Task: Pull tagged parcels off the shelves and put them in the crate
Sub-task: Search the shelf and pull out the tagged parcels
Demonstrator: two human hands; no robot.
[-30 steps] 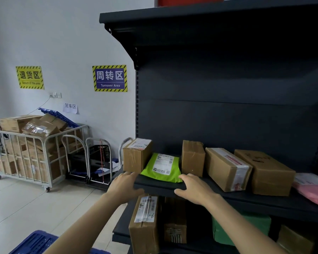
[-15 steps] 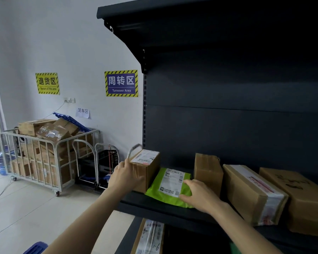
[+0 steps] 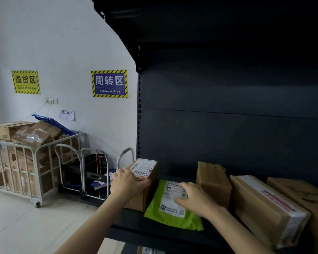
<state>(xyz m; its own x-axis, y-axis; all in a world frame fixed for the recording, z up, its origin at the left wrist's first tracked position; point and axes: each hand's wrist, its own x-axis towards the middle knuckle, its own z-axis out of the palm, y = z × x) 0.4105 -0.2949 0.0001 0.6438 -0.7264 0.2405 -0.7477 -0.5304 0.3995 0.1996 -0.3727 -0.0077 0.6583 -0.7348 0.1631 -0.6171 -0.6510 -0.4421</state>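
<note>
Hands on two labelled parcels at the shelf's left end.
Left hand (image 3: 128, 183) wraps the top front corner of the small brown box (image 3: 145, 167): fingers over the labelled top, thumb along the front edge. Box sits upright on the dark shelf (image 3: 154, 230), at its left end. Right hand (image 3: 195, 199) lies nearly flat, fingers fairly straight, palm down on the white label of the green mailer (image 3: 174, 219); pressing, not pinching. Mailer lies flat just beside the box, touching it by the look. Right of it: upright carton (image 3: 214, 182), then taped carton (image 3: 264, 209). Wire cage cart (image 3: 35, 162) full of cartons stands by the wall, well apart.
</note>
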